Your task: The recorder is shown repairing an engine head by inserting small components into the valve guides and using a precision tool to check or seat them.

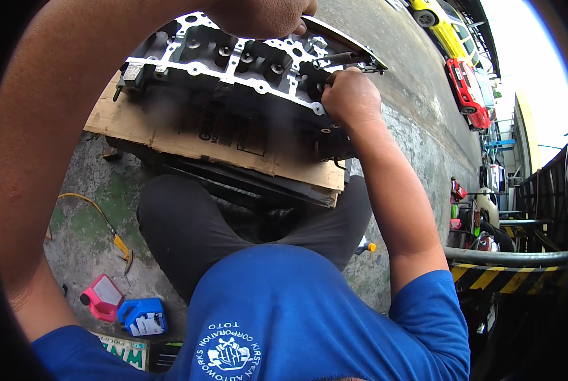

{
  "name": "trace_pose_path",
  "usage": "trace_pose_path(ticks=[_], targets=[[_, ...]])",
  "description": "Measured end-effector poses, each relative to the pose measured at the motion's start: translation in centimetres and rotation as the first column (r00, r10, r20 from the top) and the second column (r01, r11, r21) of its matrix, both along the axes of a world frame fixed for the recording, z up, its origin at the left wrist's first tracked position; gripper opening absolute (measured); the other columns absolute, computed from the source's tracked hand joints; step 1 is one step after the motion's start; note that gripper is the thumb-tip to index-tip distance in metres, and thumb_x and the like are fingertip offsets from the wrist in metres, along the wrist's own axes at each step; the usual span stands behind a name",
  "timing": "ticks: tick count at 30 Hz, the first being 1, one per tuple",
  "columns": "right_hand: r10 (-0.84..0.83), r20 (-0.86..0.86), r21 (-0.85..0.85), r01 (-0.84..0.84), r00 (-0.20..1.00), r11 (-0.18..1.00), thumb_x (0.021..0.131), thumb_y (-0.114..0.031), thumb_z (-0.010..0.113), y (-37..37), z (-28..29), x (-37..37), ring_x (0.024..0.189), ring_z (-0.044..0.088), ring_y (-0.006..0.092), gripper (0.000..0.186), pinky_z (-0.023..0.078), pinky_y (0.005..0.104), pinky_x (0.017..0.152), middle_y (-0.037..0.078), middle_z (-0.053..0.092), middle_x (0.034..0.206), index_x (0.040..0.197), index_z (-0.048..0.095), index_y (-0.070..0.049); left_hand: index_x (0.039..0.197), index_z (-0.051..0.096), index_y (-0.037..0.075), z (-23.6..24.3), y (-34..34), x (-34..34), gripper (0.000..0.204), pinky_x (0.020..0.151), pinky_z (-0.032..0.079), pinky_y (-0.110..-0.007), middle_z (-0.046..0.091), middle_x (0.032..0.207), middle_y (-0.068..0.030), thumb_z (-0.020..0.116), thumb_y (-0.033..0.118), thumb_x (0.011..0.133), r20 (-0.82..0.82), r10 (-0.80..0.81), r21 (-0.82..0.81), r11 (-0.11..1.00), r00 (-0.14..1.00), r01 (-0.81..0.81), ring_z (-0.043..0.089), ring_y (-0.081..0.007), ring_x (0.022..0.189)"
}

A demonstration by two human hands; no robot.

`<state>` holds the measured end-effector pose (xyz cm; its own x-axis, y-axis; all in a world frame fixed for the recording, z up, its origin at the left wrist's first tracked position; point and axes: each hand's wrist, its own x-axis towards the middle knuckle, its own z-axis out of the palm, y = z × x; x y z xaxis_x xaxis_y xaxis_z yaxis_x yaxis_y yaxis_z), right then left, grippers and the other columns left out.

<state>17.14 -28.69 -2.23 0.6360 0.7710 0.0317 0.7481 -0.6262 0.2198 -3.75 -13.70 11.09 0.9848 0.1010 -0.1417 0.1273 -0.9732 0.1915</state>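
An engine cylinder head [233,71] with bright machined faces and dark recesses lies across a sheet of cardboard [169,141] in front of me. My left hand [262,18] is closed above its far side, partly cut off by the upper edge. From beside those fingers a long dark metal bar [347,39] slants down to the right, and the hand appears to grip its upper end. At the head's right end my right hand [354,96] has its fingers closed and tucked into a recess, under a short metal rod [341,60]. Whatever they pinch is hidden.
The cardboard rests on a low dark stand [189,166] before my knees. On the floor at left are a yellow-handled air blow gun [122,244], a pink jug [103,297] and a blue jug [143,316]. A striped barrier [506,278] and parked cars [467,92] stand at right.
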Motion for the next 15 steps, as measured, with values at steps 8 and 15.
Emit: trace_pose_path(ticks=[8,15], targets=[[0.050,-0.007,0.057,-0.049,0.999,0.997,0.091,-0.026,0.066,-1.2,-0.2,0.8,0.100,0.072,0.0375,0.027,0.057,0.0465,0.091,0.021,0.072,0.110,0.106,0.080,-0.007,0.125,0.067,-0.002,0.6,-0.3,0.2,0.037,0.106,0.046,-0.044,0.069,0.125,-0.0251,0.050,0.018,0.099,-0.034,0.018,-0.070,0.997,0.999,-0.021,0.063,-0.0390,0.121],[0.216,-0.552,0.551,0.158,0.806,0.819,0.088,-0.016,0.044,-8.9,2.0,3.3,0.073,0.064,0.0176,0.045,0.052,0.0335,0.075,0.011,0.069,0.076,0.115,0.076,0.001,0.112,0.070,-0.002,0.1,-2.0,-0.4,0.030,0.100,0.049,-0.046,0.071,0.112,-0.0243,0.055,0.021,0.099,0.087,0.156,-0.003,0.988,0.984,-0.157,0.066,-0.0401,0.111]])
